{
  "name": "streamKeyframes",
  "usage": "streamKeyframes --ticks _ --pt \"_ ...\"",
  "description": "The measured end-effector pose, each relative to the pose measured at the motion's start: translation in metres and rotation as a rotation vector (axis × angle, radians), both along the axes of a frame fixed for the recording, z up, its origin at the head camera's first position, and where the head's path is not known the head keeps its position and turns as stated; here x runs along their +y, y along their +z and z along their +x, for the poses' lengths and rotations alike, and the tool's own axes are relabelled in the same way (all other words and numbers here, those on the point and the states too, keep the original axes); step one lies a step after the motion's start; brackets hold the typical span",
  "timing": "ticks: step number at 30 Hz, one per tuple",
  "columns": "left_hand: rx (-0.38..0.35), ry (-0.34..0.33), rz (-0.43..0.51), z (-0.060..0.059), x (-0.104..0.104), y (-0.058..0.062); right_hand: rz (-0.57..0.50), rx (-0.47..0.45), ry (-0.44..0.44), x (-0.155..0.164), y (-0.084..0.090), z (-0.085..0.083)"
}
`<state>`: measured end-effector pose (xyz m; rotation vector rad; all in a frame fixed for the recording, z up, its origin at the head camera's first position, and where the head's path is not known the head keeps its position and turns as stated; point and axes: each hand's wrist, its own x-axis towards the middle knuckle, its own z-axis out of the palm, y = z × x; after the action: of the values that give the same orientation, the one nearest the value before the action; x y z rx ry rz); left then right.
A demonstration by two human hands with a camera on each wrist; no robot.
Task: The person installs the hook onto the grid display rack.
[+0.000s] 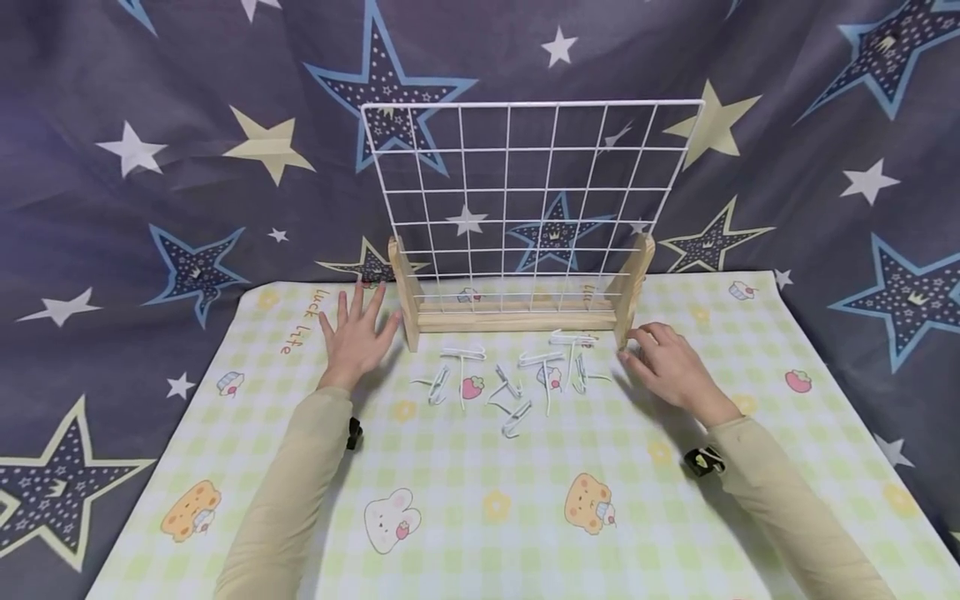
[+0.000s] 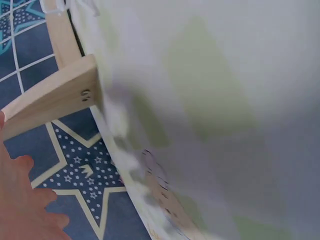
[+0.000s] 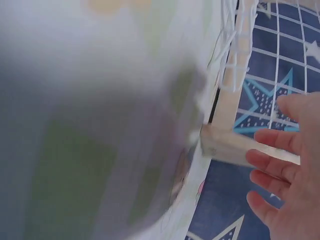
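A white wire grid panel (image 1: 531, 192) stands upright in a wooden base (image 1: 517, 321) with a wooden foot at each end. Fingers spread, my left hand (image 1: 356, 342) is beside the left wooden foot (image 1: 405, 292), its thumb near the wood. My right hand (image 1: 670, 367) is next to the right wooden foot (image 1: 636, 287), fingers loosely bent and fingertips right at its lower end. The right wrist view shows the right hand (image 3: 287, 170) with its fingers apart and nothing held. In front of the base lie several white metal hooks (image 1: 542, 360) in a loose group.
A green-and-white checked cloth (image 1: 495, 550) with cartoon prints covers the table. Behind it hangs a dark blue curtain (image 1: 225, 200) with stars, close to the back of the grid panel. A dark wrist strap (image 1: 703, 461) shows on the right sleeve.
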<state>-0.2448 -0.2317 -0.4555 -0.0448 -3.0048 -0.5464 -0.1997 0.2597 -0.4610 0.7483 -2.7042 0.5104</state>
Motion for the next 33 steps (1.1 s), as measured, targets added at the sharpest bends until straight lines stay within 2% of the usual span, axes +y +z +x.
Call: streamKeyframes --ticks 5,8,15,18,23,27,33 --pt "0.026 0.015 0.059 -0.007 0.007 0.006 -0.053 0.042 0.073 -0.012 -0.001 -0.002" --pt "0.032 0.018 0.081 -0.009 0.009 0.008 -0.09 0.015 0.113 -0.019 -0.004 -0.003" --pt "0.096 0.019 0.139 -0.016 0.015 0.018 -0.308 -0.212 0.278 -0.033 -0.006 -0.001" --pt "0.139 0.017 0.181 -0.018 0.017 0.025 -0.361 -0.278 0.334 -0.036 -0.005 0.0" --pt "0.193 -0.02 0.258 -0.021 0.023 0.038 -0.344 -0.332 0.337 -0.039 -0.003 0.003" --pt "0.249 -0.065 0.354 -0.027 0.027 0.046 -0.335 -0.369 0.328 -0.041 -0.003 0.004" --pt "0.319 -0.126 0.499 -0.033 0.034 0.056 -0.321 -0.37 0.331 -0.045 -0.005 0.004"
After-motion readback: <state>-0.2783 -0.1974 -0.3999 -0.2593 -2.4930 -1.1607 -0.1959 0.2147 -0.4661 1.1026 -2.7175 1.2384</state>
